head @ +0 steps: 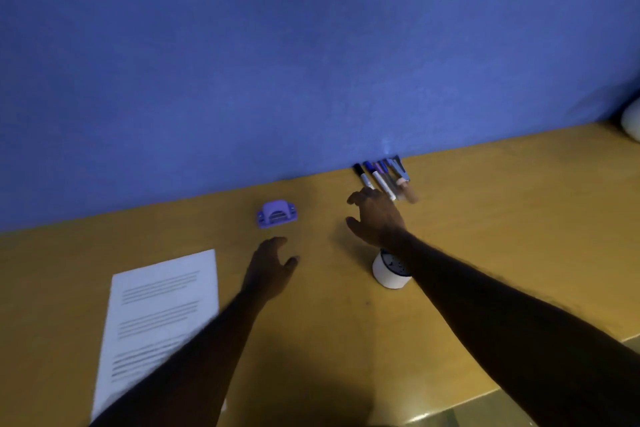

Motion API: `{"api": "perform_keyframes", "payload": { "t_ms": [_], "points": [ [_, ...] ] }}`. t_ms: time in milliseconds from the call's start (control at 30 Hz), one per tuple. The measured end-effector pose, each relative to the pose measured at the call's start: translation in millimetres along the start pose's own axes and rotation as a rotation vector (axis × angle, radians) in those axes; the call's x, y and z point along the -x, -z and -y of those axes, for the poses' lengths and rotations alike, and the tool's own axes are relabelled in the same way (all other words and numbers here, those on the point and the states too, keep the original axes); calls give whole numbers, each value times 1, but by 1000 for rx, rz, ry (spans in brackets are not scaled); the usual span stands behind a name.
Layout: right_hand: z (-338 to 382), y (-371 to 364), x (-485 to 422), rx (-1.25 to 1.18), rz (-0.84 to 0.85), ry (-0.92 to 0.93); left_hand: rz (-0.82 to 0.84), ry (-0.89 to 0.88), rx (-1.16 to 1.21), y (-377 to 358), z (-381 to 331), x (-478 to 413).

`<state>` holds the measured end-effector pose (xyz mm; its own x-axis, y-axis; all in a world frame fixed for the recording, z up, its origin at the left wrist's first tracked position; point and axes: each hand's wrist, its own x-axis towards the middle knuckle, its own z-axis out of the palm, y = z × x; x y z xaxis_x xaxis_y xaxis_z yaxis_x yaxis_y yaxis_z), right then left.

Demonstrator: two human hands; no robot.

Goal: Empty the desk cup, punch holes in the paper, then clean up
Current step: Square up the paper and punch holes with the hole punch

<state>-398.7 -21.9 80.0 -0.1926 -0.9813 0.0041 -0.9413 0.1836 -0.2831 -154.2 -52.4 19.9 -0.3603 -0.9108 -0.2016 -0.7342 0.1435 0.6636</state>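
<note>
1. From my remote seat, I see the white desk cup [389, 272] standing on the yellow-brown desk [502, 225], just below the right wrist, which covers part of its rim.
2. The pens [381, 177] lie in a bunch on the desk beyond the cup, with their far ends against the blue wall [311, 62].
3. The right hand [375, 218] reaches out over the desk with its fingers spread wide, gripping nothing. Its fingertips are just beside the near ends of the pens, and blur keeps me from telling whether they touch.
4. The purple hole punch [277, 215] sits left of that hand, near the wall and apart from both hands.
5. The left hand [270, 267] is between the punch and the paper, its fingers loosely curled and holding nothing.
6. The printed paper [156, 315] lies flat at the left, with the left forearm crossing its lower corner.
7. A pale rounded object [632, 121] shows at the far right edge, too cropped for me to identify.
</note>
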Motion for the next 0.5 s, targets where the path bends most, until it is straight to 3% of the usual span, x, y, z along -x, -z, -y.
{"api": "perform_keyframes", "payload": {
  "t_ms": [167,333,500],
  "points": [
    [52,-33,31,32,114,70,-8,3,-37,21,46,49],
    [96,-72,61,78,187,140,-31,-41,-279,45,96,88],
    [136,-109,88,142,241,178,-85,30,-393,65,137,119]
  ]
}}
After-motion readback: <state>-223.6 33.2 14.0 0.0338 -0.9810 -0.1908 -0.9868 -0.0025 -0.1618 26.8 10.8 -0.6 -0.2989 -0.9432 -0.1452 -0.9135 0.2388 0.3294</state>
